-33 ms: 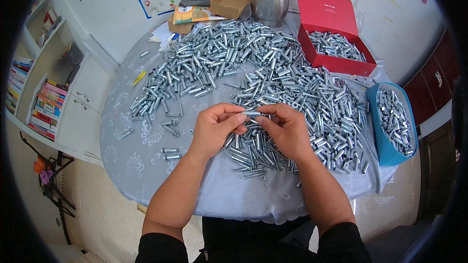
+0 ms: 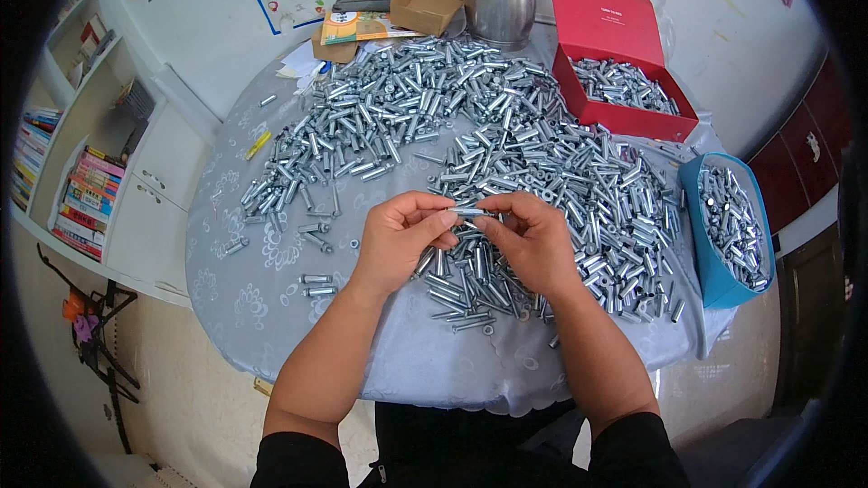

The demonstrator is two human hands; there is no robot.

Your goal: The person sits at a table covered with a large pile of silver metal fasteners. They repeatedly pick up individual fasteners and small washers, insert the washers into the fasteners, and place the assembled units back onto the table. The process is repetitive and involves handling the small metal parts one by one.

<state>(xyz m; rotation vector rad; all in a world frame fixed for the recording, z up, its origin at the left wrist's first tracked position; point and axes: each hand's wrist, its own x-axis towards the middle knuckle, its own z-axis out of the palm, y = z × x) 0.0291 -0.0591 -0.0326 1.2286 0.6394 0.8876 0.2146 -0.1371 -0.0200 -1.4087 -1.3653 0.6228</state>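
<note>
Between my two hands a silvery sleeve anchor bolt (image 2: 467, 212) is held level above the table. My left hand (image 2: 396, 242) pinches one end with thumb and forefinger, its other fingers curled in. At the opposite end, the thumb and fingertips of my right hand (image 2: 532, 246) are closed on the same bolt, partly hiding that end. Under and beyond both hands spreads a large heap of similar bolts and metal sleeves (image 2: 579, 190). Another big pile of anchor bolts (image 2: 362, 113) reaches across the back and left of the table.
A grey patterned tablecloth (image 2: 240, 307) covers the round table. At back right stands an open red box (image 2: 624, 117) of bolts; a blue bin (image 2: 714, 276), also full, sits at the right edge. A metal pot (image 2: 500, 4), a cardboard box (image 2: 425, 2) and a yellow pen (image 2: 259, 145) lie farther off.
</note>
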